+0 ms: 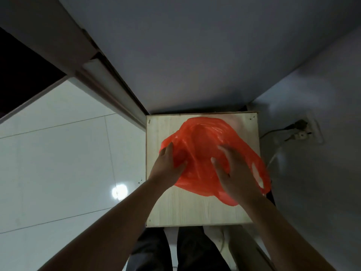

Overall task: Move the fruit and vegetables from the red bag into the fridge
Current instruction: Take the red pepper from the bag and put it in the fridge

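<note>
Two hands are on the job, both reaching over the near edge of the desk (pixel 195 210). Your left hand (pixel 168 167) has its grip clamped on the film at the side of the red bag (pixel 203 137) nearest the desk's left edge, thumb on top. Your right hand (pixel 234 173) lies on the bag with its fingers bent; whether that grip has caught any plastic I cannot tell.

The bag lies slumped on the desk. Its long axis runs on the diagonal from the desk's far-left part to its near-right. It points toward the near-right, where a handle loop (pixel 265 174) hangs past the desk's right edge.

That overhang is the likeliest trouble. Lift or tug the bag from the far end and whatever is inside could slide toward that end and drop off the desk's right edge. The contents are hidden, so judge the weight before pulling. Thin film could also tear if you haul it apart.

Beyond the desk's right edge is a wall socket (pixel 310 130). A grey panel (pixel 195 65) rises behind its far edge; I cannot tell whether that is the fridge.
</note>
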The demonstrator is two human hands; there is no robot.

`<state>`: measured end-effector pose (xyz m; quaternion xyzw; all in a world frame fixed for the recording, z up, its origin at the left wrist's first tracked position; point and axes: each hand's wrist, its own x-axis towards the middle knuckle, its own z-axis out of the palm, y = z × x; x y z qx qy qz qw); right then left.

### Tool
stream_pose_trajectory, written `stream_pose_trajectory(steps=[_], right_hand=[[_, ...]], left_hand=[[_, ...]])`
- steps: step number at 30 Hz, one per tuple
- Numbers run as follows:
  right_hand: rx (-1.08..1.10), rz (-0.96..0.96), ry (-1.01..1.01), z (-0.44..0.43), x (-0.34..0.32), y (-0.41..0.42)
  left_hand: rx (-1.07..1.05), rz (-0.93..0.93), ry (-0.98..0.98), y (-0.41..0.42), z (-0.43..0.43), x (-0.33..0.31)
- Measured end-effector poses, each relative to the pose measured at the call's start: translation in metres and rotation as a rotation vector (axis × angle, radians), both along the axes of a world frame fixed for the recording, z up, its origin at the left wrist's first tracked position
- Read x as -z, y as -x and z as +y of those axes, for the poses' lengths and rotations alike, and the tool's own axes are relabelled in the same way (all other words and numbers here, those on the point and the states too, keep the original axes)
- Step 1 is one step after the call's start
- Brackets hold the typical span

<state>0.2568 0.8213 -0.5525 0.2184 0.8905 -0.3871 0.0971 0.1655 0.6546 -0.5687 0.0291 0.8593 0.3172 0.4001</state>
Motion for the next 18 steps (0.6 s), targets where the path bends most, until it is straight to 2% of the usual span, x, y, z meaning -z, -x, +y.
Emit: stream_pose_trajectory(steps=[5,8,11,14,16,18], right_hand=[[0.000,-0.094,0.064,0.001,0.008,-0.015],[0.017,-0.089,0.073,0.000,0.007,-0.020],[0.055,-0.094,0.070,-0.001,0.005,-0.024],[0.082,-0.075,0.077,-0.002,0.000,-0.023],[0.084,-0.060,0.080,-0.002,-0.004,-0.022],[0.094,-0.052,0.090,-0.001,-0.007,-0.022]], left_hand=[[0.099,0.016,-0.035,0.007,0.017,0.002],[0.152,0.173,0.016,0.016,0.007,-0.017],[0.368,0.494,0.004,0.021,0.005,-0.038],[0.622,0.711,-0.040,0.014,0.025,-0.041],[0.738,0.759,-0.047,0.008,0.039,-0.037],[0.868,0.730,-0.020,0.006,0.040,-0.028]])
